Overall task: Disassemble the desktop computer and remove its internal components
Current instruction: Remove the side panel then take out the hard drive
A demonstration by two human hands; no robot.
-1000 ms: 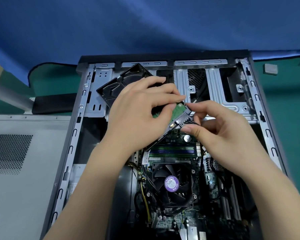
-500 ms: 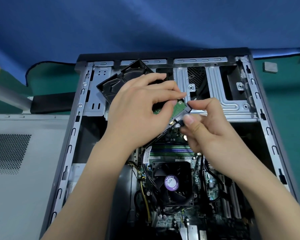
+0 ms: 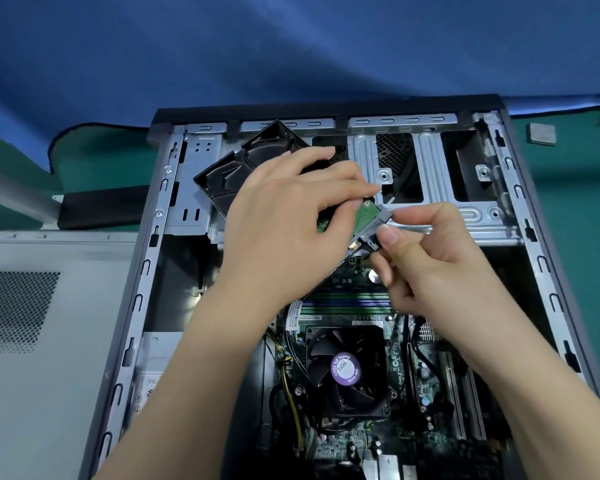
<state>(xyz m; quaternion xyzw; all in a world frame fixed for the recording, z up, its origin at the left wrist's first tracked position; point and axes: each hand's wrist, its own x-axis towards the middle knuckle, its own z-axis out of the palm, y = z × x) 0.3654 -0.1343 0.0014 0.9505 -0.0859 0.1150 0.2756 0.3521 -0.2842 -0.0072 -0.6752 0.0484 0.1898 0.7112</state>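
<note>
An open desktop case lies on its side in front of me. My left hand grips a hard drive held tilted above the motherboard, green circuit side up. My right hand pinches a black cable connector at the drive's lower right edge, thumb on top. A black fan shroud sticks out behind my left hand. Below the hands are the RAM sticks and the CPU cooler fan with a purple label.
The case's grey side panel lies flat at the left. An empty metal drive cage fills the case's upper right. A small grey square part rests on the green mat at the far right. Blue cloth hangs behind.
My right hand moved in toward the drive's edge and closed its thumb and fingers on the black connector. My left hand kept its hold on the drive.
</note>
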